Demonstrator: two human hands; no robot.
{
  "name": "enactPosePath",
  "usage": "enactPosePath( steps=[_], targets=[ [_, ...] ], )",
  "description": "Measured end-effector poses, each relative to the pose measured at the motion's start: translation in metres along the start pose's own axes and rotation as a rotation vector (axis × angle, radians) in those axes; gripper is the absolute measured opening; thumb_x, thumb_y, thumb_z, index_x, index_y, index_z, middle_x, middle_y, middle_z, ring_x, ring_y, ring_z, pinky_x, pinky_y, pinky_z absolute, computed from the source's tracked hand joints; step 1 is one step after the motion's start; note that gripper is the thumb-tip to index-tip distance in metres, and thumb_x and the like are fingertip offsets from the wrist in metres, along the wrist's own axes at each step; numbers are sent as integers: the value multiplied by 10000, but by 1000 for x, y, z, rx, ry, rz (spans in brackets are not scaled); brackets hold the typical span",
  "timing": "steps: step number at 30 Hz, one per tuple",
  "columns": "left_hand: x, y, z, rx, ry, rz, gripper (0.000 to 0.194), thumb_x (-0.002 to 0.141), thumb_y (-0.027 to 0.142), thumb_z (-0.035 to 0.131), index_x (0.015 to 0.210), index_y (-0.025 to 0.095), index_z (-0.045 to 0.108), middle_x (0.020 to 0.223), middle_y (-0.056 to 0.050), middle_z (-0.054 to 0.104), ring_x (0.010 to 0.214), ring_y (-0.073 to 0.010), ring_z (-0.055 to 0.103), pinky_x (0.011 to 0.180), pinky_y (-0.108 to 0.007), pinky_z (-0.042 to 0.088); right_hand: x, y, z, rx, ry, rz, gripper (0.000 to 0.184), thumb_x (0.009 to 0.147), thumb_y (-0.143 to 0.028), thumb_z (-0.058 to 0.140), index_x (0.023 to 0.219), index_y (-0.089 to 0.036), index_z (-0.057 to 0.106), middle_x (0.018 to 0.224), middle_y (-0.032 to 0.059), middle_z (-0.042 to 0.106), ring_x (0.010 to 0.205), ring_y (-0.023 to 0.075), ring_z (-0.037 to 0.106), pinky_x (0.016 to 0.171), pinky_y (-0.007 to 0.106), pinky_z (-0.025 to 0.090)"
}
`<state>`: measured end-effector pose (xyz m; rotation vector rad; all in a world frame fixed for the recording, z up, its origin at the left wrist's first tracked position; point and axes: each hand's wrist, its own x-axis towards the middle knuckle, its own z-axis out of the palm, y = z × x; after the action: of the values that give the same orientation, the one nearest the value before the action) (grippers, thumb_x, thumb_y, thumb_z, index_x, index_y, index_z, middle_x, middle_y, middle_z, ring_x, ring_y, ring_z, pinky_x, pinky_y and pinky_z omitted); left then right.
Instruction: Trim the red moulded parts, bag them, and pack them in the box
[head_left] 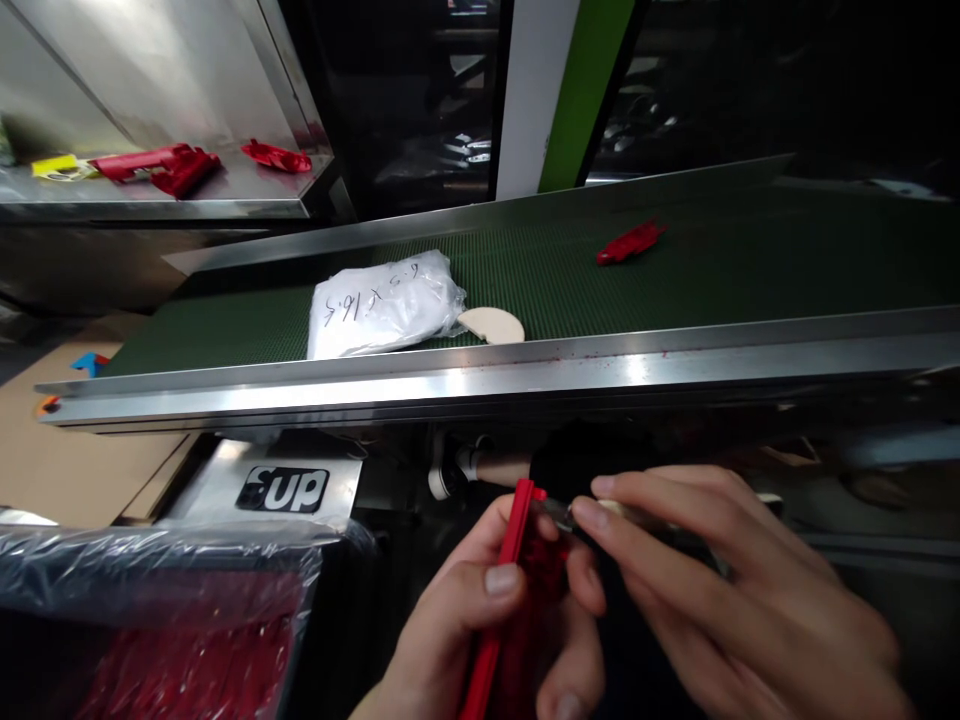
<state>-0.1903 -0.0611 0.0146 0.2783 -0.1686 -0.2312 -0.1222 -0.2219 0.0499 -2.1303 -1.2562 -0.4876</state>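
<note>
My left hand (480, 620) is closed around a long red plastic part (516, 535), held tilted in the lower middle of the view. Its thumb presses on the near face, while the fingers wrap behind. In my right hand (720, 570) is a slim knife with a pale handle (615, 510), pinched between thumb and fingers. The metal blade (555, 512) reaches toward the upper end of the red part, by a small red nub there. Whether the blade touches the part is hard to tell. Much of the handle is hidden by my fingers.
Ahead runs a green conveyor belt (547, 260) with a metal edge rail (480, 375). On it lie a white plastic bag (382, 305), a beige disc piece (493, 325) and a red part (631, 243). A plastic-lined bin (319, 600) holds red parts, lower left. Red pieces (157, 165) lie on a metal shelf.
</note>
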Motion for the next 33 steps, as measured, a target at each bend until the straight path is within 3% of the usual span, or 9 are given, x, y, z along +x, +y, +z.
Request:
enactPosePath(
  steps=[4, 14, 19, 21, 26, 33],
  targets=[
    [-2, -1, 2, -37, 41, -34, 244, 927, 322, 481, 1086, 162, 572, 984, -97, 564, 510, -53, 499, 430, -123, 392, 2, 0, 3, -34, -18, 1, 292, 909, -61, 546, 1159, -161, 657, 1095, 102, 628, 1030, 205, 566, 823, 341, 469],
    [-2, -1, 2, -72, 46, -41, 247, 932, 329, 460, 1097, 184, 572, 998, -96, 573, 512, -61, 521, 425, -124, 371, -6, 4, -1, -85, -58, -4, 392, 891, -46, 515, 1243, -194, 605, 1156, 106, 589, 1057, 247, 545, 866, 412, 437],
    [1, -3, -1, -86, -27, -148, 394, 972, 392, 338, 1083, 114, 593, 634, -37, 512, 440, -70, 393, 421, -124, 352, -11, 9, 5, -174, -33, -50, 410, 890, -17, 479, 1224, -224, 600, 1129, 94, 587, 1035, 263, 536, 895, 489, 371],
    [0, -4, -3, -153, -29, -186, 435, 960, 437, 335, 1072, 99, 584, 574, -26, 488, 413, -82, 385, 391, -135, 338, -10, 9, 5, -176, -9, -36, 378, 904, -36, 485, 1206, -225, 611, 1116, 94, 588, 1011, 260, 550, 893, 501, 375],
    [-8, -2, -2, -245, 246, -291, 435, 970, 446, 277, 992, 127, 572, 629, -14, 479, 376, -67, 405, 348, -135, 315, -3, 11, 0, -187, 256, 148, 624, 805, 50, 618, 1303, -322, 568, 1115, 55, 592, 963, 214, 602, 821, 385, 467],
    [-7, 1, 0, -170, 220, -300, 480, 972, 451, 217, 992, 123, 567, 607, -26, 485, 364, -66, 398, 314, -119, 288, -8, 16, 7, -130, 191, 136, 511, 793, 57, 637, 1228, -211, 639, 1122, 71, 625, 958, 175, 619, 789, 316, 494]
  ],
)
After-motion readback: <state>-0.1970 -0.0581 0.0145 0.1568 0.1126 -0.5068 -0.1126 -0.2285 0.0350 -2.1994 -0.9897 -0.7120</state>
